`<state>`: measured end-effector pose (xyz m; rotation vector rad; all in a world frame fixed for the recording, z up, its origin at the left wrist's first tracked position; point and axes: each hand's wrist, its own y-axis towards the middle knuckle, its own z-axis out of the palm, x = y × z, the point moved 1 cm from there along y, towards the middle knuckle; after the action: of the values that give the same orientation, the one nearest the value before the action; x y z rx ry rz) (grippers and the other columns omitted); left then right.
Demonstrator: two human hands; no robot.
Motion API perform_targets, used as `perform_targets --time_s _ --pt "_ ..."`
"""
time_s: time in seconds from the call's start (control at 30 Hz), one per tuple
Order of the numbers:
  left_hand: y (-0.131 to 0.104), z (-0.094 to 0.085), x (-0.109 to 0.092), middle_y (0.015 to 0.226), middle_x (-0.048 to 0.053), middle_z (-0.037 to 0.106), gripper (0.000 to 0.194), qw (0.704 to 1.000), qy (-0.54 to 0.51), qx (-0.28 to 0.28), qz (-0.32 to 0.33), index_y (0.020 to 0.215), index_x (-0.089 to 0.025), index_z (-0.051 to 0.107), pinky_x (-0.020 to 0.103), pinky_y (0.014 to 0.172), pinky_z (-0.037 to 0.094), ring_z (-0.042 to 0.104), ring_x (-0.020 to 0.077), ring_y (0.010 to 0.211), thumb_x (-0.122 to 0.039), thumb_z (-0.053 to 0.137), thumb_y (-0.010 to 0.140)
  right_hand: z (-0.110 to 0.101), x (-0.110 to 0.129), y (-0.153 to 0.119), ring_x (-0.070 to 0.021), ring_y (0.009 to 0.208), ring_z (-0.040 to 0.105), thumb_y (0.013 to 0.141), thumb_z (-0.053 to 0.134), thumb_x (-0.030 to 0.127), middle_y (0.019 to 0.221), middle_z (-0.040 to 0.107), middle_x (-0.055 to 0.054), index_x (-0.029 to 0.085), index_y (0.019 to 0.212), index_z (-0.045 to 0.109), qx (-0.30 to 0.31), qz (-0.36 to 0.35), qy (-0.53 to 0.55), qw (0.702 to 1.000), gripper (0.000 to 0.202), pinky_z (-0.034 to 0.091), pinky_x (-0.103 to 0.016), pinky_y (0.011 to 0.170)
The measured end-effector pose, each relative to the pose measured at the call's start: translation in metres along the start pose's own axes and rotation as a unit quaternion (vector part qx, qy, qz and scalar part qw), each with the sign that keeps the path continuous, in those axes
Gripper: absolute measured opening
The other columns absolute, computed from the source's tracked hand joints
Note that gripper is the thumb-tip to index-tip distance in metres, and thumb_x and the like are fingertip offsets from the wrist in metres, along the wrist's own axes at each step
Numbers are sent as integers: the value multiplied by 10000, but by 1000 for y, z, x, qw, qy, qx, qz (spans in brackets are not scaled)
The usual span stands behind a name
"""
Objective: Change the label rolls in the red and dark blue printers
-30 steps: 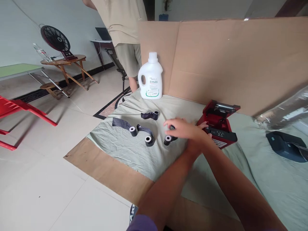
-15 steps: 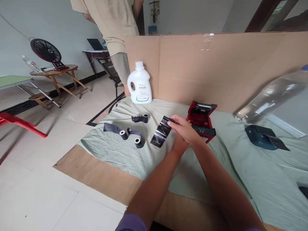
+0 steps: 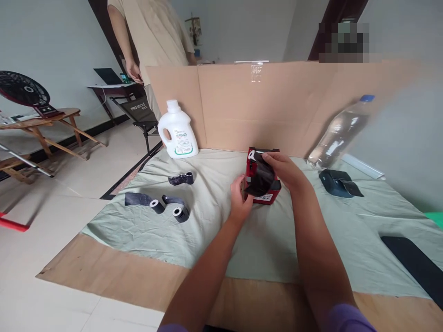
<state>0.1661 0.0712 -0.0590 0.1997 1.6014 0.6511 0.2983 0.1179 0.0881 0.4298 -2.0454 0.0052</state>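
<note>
My right grip (image 3: pixel 284 168) is clamped on the black roll (image 3: pixel 260 177), red machine (image 3: pixel 268 198) half hidden behind it; my left grip (image 3: pixel 241 197) sits beside the machine, clamped or loose I can't tell; three rolls (image 3: pixel 180 214) lie farther left.

- On my monitor the film strip (image 3: pixel 261 177) shows glossy black.
- I see the printer (image 3: pixel 274 196) in red, its label (image 3: pixel 266 198) white.
- Three rolls (image 3: pixel 159 208) read black to me, with white ends.
- Detergent jug (image 3: pixel 178 133): white, printed green.
- Cloth (image 3: pixel 207 230): plain pale grey-green.
- I get blue on the bottle cap (image 3: pixel 367 98), purple on the sleeve (image 3: pixel 353 318).
</note>
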Motion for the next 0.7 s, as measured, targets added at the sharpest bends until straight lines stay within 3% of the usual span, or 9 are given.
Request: perform_targets --time_s 0.1,0.27,0.43,0.7 --pt "-2 -4 -3 1445 127 479 515 990 91 14 109 1388 -242 508 478 1131 373 451 283 1340 -300 600 885 -10 -23 7 -222 871 626 921 501 398 924 725 -85 161 903 715 0 16 -200 980 320 442 -303 773" --pt "-3 -3 -5 1385 99 509 420 974 174 40 139 1250 -272 654 432 1066 418 478 269 1258 -180 584 847 1 -61 24 -272 1111 605 953 474 319 1173 712 -139 151 1131 716 -2 65 -342 938 344 403 -363 937" --pt "-4 -1 -6 1291 68 577 359 965 192 43 171 1117 -282 723 412 1049 415 482 249 1188 -121 564 838 0 -78 31 -280 1188 557 961 473 354 1232 693 -121 177 1186 702 -4 77 -339 938 367 365 -388 980" --pt "-4 2 -4 1272 62 598 394 948 248 39 196 1125 -275 742 411 1038 423 465 242 1144 -94 535 843 8 -83 37 -326 1190 509 830 652 250 1024 738 -78 231 932 742 -19 107 -345 932 137 343 -456 977"
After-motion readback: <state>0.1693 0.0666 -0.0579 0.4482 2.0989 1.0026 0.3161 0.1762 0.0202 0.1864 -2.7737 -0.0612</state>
